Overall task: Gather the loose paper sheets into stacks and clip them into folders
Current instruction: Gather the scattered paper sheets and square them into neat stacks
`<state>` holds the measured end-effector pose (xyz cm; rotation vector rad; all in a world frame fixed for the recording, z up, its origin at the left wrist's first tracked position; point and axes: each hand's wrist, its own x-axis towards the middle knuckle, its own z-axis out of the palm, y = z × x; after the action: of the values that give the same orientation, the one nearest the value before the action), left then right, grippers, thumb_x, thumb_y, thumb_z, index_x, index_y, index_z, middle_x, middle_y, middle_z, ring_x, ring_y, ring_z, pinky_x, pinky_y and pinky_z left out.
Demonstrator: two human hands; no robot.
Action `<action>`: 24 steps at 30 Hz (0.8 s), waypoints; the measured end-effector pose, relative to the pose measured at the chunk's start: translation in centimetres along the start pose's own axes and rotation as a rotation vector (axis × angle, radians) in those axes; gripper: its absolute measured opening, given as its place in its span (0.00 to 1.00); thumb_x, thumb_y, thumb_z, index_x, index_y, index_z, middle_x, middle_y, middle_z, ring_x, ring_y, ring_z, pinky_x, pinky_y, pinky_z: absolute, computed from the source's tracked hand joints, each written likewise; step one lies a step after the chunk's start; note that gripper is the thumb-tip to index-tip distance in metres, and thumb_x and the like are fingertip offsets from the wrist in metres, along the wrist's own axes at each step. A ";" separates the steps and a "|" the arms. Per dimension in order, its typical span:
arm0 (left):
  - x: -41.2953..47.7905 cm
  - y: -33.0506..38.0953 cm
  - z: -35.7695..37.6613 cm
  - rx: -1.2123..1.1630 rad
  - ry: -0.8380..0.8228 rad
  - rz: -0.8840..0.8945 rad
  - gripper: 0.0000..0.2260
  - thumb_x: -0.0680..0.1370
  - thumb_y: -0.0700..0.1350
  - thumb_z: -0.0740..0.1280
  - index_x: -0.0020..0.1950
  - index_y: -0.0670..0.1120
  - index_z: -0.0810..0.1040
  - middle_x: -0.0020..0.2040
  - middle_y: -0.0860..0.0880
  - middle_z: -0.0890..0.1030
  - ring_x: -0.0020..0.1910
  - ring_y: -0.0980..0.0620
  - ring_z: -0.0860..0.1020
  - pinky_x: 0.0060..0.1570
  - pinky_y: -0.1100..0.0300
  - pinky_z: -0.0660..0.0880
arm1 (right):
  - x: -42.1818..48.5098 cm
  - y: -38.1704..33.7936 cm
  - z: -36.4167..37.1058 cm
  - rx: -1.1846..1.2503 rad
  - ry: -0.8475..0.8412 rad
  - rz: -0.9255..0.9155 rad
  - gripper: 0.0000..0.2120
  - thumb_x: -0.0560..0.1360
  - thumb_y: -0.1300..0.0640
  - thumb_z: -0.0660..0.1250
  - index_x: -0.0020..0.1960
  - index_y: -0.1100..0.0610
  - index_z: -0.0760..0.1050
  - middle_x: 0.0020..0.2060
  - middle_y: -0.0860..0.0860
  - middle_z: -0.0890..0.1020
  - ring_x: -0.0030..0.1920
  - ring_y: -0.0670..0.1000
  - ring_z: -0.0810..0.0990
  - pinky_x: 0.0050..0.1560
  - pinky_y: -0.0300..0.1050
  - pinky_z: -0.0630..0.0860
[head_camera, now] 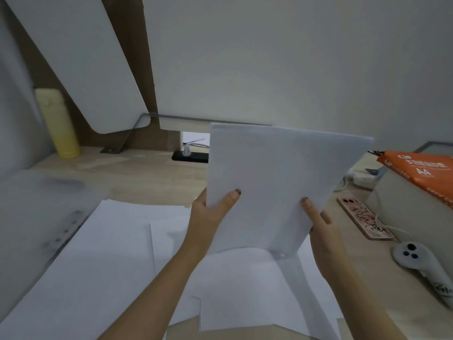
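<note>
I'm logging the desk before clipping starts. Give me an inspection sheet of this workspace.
Surface: wooden desk, largely under paper.
Job's things: paper stack held upright; loose sheets lie overlapping below it; translucent folder at left.
Clutter: yellow bottle, phone, white controller, orange A4 ream.
Hands: left hand and right hand grip the stack's lower side edges.
Cables: white cable near the phone; power strip at the back.
Surroundings: pale partition walls.

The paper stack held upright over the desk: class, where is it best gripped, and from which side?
Likely by its lower side edges, one hand from each side, as the left hand and right hand do: the paper stack stands upright and wide.
</note>
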<state>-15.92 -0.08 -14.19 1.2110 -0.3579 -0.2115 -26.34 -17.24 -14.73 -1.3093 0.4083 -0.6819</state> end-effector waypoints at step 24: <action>-4.9 8.9 -24.2 0.624 0.334 -0.119 0.06 0.79 0.45 0.63 0.46 0.55 0.77 0.46 0.57 0.80 0.43 0.55 0.80 0.44 0.60 0.75 | -8.4 9.7 15.7 -1.227 -0.845 -0.129 0.27 0.74 0.41 0.57 0.72 0.43 0.61 0.75 0.52 0.57 0.74 0.52 0.54 0.72 0.45 0.52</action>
<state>-11.53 25.80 -14.03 1.8543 -0.0523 0.0105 -20.45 1.03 -21.39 -2.6296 -0.0108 0.1688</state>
